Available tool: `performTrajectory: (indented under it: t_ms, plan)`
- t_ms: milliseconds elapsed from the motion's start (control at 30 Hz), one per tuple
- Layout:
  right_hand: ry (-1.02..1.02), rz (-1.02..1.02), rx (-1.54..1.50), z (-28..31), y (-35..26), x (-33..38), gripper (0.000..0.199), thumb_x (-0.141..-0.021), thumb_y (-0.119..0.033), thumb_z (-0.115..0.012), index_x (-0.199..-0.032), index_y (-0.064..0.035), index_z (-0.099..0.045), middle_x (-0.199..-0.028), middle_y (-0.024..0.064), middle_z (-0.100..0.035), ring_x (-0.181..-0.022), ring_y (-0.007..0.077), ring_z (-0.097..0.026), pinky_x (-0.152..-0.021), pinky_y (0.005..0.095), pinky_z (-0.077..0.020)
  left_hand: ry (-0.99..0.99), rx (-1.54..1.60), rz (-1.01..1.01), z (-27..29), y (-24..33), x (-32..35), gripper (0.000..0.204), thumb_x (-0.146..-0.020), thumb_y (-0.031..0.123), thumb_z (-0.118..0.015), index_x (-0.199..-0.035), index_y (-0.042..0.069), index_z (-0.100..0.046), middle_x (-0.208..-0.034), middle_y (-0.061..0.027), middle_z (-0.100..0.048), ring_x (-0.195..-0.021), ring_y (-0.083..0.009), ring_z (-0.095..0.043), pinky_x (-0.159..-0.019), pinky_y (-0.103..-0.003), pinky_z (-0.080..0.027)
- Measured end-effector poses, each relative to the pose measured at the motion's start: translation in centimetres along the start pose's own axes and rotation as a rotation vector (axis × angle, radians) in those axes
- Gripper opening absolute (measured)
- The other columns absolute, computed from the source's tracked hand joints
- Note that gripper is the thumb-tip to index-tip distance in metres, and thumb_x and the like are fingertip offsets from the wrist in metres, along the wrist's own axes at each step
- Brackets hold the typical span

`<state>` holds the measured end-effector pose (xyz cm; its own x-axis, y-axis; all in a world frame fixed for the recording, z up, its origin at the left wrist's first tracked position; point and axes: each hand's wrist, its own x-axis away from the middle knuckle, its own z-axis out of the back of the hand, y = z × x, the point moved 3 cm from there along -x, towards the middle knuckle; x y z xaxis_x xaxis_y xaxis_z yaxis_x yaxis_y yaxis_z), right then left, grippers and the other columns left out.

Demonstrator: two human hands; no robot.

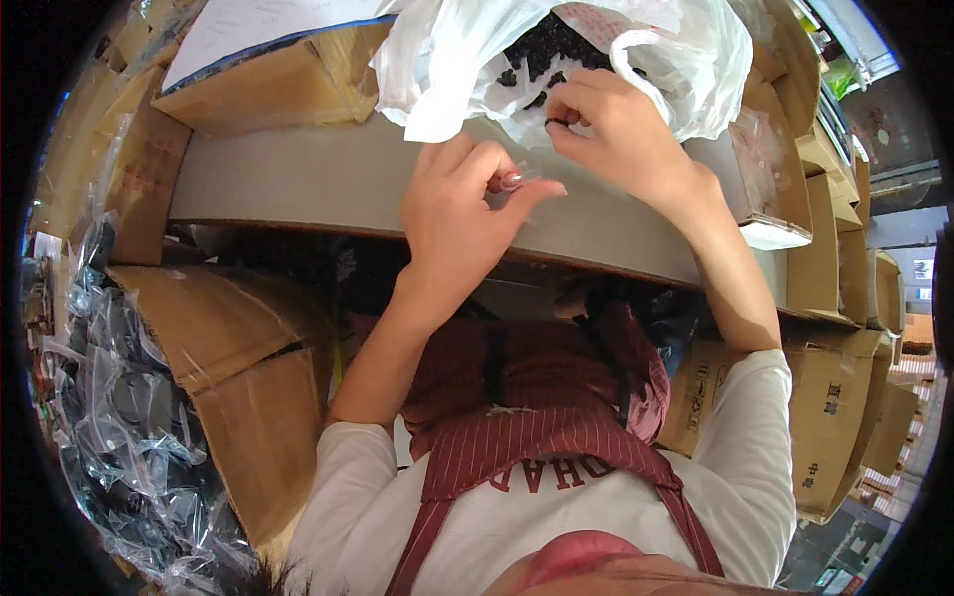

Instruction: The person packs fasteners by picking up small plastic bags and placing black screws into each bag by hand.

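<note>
My left hand (462, 194) is over the front of the grey table, fingers curled and thumb stretched out to the right. A small piece of clear plastic (529, 179), perhaps a little bag, shows between its fingers and thumb. My right hand (621, 129) reaches to the mouth of a white plastic bag (437, 74), its fingers bent together. A small black part (557, 122) shows at its fingertips; its exact shape is too small to tell. Many small black parts (556, 50) lie heaped inside the white bag, with several near its opening.
A cardboard box (288, 79) with a white sheet on it stands at the table's left. Clear-bagged dark items (139, 417) fill the lower left beside an open carton (238, 338). More cartons (825, 397) stand at the right. The grey tabletop (298, 179) ends just before me.
</note>
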<state>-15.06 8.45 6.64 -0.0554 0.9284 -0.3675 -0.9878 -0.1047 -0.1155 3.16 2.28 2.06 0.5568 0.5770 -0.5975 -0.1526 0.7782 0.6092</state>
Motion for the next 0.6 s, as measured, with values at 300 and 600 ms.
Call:
performTrajectory:
  t_ms: [300,600]
  plan:
    - [0.114,0.249,-0.376,3.4,-2.9,1.1,0.018,-0.083,-0.005,-0.075,-0.099,-0.0024,-0.069,-0.096,0.0094,-0.065,-0.09,0.0303,-0.064,-0.078,0.0389,-0.0536,0.056,-0.007,-0.107,-0.8,0.2,0.0,0.031,-0.073,0.024,-0.092,-0.082,0.009,-0.067,-0.082,-0.0007,-0.064,-0.082,-0.024,-0.058,-0.068,-0.035,-0.049]
    - [0.027,-0.121,0.031,-0.7,1.5,-0.6,0.016,-0.089,-0.012,-0.064,-0.096,-0.0005,-0.073,-0.097,0.0181,-0.071,-0.089,0.0389,-0.07,-0.081,0.0472,-0.0566,0.044,-0.001,-0.097,-0.9,0.3,-0.1,0.029,-0.073,0.023,-0.092,-0.085,0.009,-0.069,-0.082,-0.0004,-0.065,-0.083,-0.0234,-0.059,-0.071,-0.035,-0.049]
